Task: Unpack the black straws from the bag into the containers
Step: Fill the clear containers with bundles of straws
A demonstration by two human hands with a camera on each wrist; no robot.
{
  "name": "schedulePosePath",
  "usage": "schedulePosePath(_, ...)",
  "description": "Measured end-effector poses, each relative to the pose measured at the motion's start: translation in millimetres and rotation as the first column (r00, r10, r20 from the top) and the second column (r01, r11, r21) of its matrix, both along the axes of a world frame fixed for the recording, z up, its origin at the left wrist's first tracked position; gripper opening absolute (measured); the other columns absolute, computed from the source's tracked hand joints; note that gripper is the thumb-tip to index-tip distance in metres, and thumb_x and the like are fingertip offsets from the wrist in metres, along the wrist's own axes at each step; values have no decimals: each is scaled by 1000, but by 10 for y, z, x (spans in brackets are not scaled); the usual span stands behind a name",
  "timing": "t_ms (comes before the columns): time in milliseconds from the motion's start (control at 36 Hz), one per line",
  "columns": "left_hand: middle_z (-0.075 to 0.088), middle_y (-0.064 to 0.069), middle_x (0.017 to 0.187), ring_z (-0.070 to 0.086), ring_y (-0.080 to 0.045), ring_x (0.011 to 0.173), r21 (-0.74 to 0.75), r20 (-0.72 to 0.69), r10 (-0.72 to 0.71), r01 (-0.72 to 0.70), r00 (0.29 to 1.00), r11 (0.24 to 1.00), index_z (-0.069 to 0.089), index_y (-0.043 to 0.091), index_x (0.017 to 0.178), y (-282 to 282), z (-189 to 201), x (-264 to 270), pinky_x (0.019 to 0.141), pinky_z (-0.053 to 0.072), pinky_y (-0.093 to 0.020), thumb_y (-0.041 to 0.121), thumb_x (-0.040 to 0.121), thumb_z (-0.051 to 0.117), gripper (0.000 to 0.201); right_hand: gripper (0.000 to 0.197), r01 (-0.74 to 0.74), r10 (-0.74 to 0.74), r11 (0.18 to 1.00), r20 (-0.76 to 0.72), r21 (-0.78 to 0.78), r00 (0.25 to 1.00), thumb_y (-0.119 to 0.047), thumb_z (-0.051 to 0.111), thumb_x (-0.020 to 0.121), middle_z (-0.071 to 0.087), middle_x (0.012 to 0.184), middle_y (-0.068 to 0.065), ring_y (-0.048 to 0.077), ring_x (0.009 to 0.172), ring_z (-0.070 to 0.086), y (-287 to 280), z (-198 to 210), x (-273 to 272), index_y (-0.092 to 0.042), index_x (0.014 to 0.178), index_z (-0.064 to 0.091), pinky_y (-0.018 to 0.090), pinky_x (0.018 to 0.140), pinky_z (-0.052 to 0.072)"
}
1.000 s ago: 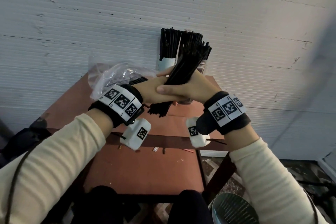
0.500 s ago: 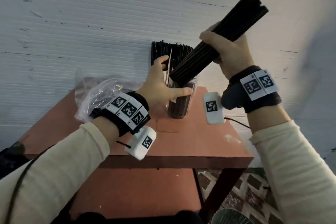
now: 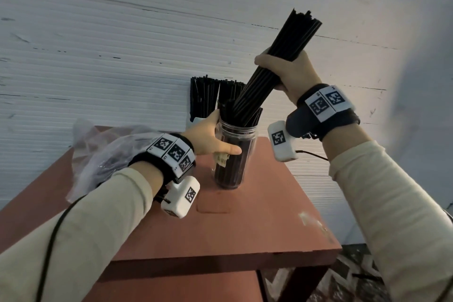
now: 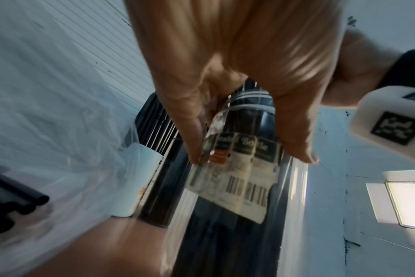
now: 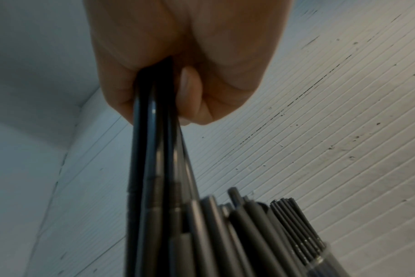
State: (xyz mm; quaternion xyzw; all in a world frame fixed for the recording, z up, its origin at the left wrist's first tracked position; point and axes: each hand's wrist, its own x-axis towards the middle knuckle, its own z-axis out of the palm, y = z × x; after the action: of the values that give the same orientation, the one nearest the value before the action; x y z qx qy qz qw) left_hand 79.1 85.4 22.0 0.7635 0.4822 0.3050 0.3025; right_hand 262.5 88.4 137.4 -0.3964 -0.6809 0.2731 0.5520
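My right hand (image 3: 285, 71) grips a thick bundle of black straws (image 3: 289, 44), tilted, with its lower ends inside the mouth of a clear plastic jar (image 3: 235, 154). The jar stands on the red table (image 3: 245, 228) and holds more straws. My left hand (image 3: 210, 137) is wrapped round the jar's upper part, thumb across its front above a barcode label (image 4: 244, 178). In the right wrist view my fingers (image 5: 187, 93) close round the straws (image 5: 154, 168). The clear plastic bag (image 3: 105, 152) lies at the table's back left, with a few straws (image 4: 14, 206) in it.
Behind the jar, against the white ribbed wall (image 3: 98, 56), stand two more containers full of black straws: a white cup (image 4: 140, 180) and a dark one (image 4: 163, 187). The table's front edge and right corner are near; patterned floor shows below right.
The right hand has lowered the bundle so its ends sit in the jar. The left hand has slid from the jar's rim to a fuller grip round its side.
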Motion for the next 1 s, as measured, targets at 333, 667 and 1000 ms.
schedulePosePath(333,46,8,142,39,-2,119,18,-1,-29,29,1000,999,24,22,150,36,-13,-18,97,29,-20,32,73,83,98,21,68,-43,994,278,-83,960,-22,74,79,55,64,-2,5,54,53,183,-202,-136,-14,71,56,17,50,41)
schedulePosePath(667,48,6,141,43,-5,122,46,-46,-17,19,999,999,26,22,148,21,-1,1,100,30,-21,33,73,84,95,48,202,-156,978,459,-51,875,-69,66,59,69,95,1,29,108,57,165,-538,-201,-27,81,69,46,93,50)
schedulePosePath(1000,46,4,145,43,-12,132,55,-72,4,0,997,998,25,21,149,-8,19,15,97,30,-20,32,75,82,94,71,11,-113,910,222,413,968,-16,71,83,37,141,0,18,128,47,-34,-344,-347,-15,141,30,16,98,45)
